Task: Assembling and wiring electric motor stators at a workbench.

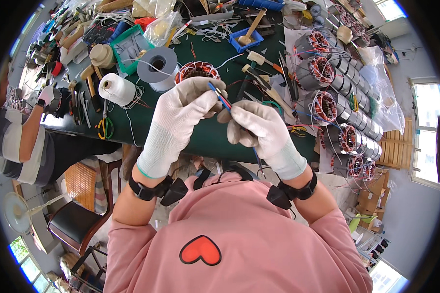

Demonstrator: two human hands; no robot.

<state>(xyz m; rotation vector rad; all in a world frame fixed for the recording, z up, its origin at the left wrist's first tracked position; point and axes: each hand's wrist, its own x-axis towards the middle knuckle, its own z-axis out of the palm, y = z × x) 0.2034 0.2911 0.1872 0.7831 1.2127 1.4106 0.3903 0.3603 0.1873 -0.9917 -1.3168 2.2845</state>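
Observation:
A small bundle of blue and red wires (222, 99) is held up in front of me, above the near edge of the green table. My left hand (185, 103), in a white knit glove, is closed with thumb and finger pinching the upper part. Lower down, my right hand (258, 123), gloved alike, pinches the same bundle between thumb and fingertips. A thin dark wire (257, 157) hangs below the right hand. Just beyond my left hand stands a motor stator (197, 69) with copper windings and red leads, its lower part hidden by the glove.
Several stators (317, 72) line the right side. A grey wire spool (158, 65), a white thread cone (117, 90) and yellow-handled scissors (105, 128) stand at left. A mallet (252, 31) lies over a blue tray (239, 41). Another person's gloved hand (46, 95) works at far left.

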